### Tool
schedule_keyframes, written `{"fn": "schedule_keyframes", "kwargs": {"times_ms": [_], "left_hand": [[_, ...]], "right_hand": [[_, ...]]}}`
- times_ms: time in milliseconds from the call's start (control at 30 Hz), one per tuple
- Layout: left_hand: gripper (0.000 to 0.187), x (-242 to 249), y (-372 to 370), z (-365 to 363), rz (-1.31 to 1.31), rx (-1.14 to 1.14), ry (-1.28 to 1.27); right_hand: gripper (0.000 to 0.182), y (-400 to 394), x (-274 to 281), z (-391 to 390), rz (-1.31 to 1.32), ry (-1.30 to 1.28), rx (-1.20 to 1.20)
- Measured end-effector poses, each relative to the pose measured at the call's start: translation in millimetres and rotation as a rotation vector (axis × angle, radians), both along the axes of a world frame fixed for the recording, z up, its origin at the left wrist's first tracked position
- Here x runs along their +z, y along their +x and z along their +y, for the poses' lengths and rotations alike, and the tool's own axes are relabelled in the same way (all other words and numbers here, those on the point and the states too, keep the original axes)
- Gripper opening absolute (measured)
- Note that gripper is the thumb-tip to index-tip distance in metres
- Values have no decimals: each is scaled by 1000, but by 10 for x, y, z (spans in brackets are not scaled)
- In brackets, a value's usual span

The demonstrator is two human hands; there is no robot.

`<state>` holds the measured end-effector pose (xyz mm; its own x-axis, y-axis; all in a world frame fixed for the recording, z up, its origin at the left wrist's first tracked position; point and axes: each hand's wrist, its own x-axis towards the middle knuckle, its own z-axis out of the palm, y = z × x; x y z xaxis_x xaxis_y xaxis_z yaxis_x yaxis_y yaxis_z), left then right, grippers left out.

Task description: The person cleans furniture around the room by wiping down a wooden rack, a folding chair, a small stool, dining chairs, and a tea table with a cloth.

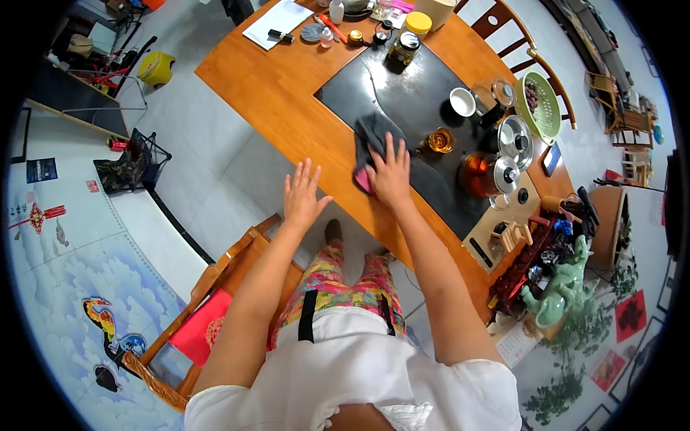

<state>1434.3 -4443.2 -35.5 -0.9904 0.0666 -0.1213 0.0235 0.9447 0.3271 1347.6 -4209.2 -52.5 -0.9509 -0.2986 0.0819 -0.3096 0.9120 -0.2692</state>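
My right hand (390, 174) lies with fingers spread on a dark grey cloth (372, 134), pressing it against the table near its front edge. A pink patch (364, 181) shows at the cloth's lower end. Under and around the cloth are the wooden tabletop (287, 108) and its black inset panel (438, 187). My left hand (302, 197) is held with fingers apart beside the table's edge, touching nothing that I can see. Right of the cloth stands a small glass of amber liquid (441, 140).
A white cup (462, 102), a glass teapot (483, 174) and a green basket (537, 108) stand on the right. Jars (404, 49) and paper (277, 23) lie toward the back. A wooden chair (215, 276) is at the lower left, a green figurine (566, 284) at the right.
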Motion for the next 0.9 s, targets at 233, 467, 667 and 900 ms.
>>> {"fn": "schedule_keyframes", "kwargs": {"times_ms": [233, 467, 667, 900], "left_hand": [[83, 11, -38, 9, 9, -17, -31], [85, 29, -29, 20, -8, -21, -32], [84, 53, -59, 48, -51, -10, -49], [81, 52, -59, 57, -13, -18, -15]], "right_hand": [[57, -1068, -75, -726, -77, 33, -62], [53, -321, -17, -260, 35, -13, -9], [56, -668, -25, -313, -15, -22, -140], [56, -1545, -13, -368, -100, 73, -123]]}}
